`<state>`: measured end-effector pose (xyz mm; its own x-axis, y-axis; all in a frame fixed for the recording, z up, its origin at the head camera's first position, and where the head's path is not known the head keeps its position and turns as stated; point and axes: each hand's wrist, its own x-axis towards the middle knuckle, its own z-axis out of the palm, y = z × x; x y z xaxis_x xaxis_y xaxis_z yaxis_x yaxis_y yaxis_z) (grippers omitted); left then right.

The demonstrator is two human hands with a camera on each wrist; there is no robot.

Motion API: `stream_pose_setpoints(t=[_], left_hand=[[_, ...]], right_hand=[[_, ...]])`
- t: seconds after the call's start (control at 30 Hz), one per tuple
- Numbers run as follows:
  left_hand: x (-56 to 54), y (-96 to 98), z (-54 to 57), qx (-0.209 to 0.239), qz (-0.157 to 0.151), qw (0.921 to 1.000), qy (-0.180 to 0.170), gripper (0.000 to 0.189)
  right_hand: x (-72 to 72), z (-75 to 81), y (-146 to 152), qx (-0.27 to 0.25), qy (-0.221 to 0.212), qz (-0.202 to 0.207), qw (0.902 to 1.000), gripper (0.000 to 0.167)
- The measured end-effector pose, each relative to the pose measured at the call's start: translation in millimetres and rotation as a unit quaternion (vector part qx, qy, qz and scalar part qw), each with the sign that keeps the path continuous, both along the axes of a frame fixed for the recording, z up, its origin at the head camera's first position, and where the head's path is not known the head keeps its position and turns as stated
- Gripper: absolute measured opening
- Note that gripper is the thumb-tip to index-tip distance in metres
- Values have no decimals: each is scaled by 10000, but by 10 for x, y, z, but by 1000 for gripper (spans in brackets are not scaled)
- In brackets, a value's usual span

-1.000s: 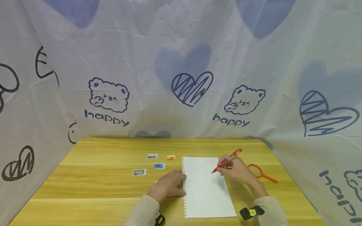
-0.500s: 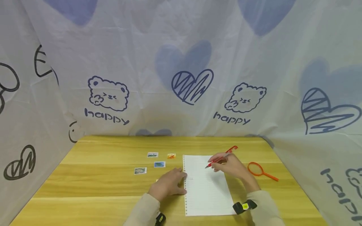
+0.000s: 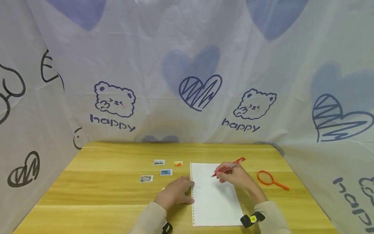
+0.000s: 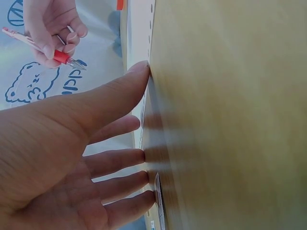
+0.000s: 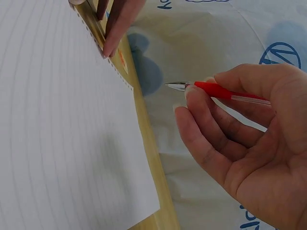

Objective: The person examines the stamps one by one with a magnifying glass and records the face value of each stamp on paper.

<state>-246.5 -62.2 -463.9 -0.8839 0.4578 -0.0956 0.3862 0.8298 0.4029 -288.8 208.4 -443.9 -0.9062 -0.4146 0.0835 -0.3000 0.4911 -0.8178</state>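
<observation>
A lined sheet of loose-leaf paper [image 3: 213, 204] with punched holes down its left edge lies on the wooden table, with a faint short line of writing near its left side. My left hand [image 3: 174, 191] rests at that holed edge, its fingers extended and its fingertips touching table and paper. In my right hand [image 5: 249, 120] is a red pen [image 5: 213, 89], pinched between thumb and fingers. Its metal tip is raised above the sheet, as the right wrist view shows. The same pen [image 4: 60, 56] appears beyond my left thumb in the left wrist view.
Several small stamps [image 3: 166, 172] lie left of the paper, one partly hidden by my left hand. An orange magnifying glass [image 3: 265, 178] lies to the right. A printed white cloth [image 3: 163, 113] hangs behind the wooden table [image 3: 96, 188] and at its sides.
My right hand has shifted left over the sheet with the pen, then stayed nearly still in the last half second. My left hand has kept its place at the paper's edge.
</observation>
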Motion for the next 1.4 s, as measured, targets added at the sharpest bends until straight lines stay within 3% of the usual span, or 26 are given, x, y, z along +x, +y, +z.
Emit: stream_pose_setpoints(t=[0.33, 0.5, 0.73, 1.1, 1.4], left_hand=[[-11, 1, -21, -86, -6, 10000, 50, 67], [-25, 4, -22, -121, 11, 9999, 11, 66], [-18, -5, -26, -84, 37, 10000, -17, 67], [8, 8, 5, -40, -1, 10000, 85, 67], [-24, 10, -25, -83, 1, 10000, 39, 66]], right_hand=[[15, -75, -47, 189, -3, -404, 9990, 21], [22, -90, -92, 135, -67, -249, 9996, 27], [24, -145, -160, -52, -250, 28, 9997, 23], [1, -248, -210, -20, -211, -478, 9986, 15], [29, -307, -289, 159, -265, -639, 9975, 13]])
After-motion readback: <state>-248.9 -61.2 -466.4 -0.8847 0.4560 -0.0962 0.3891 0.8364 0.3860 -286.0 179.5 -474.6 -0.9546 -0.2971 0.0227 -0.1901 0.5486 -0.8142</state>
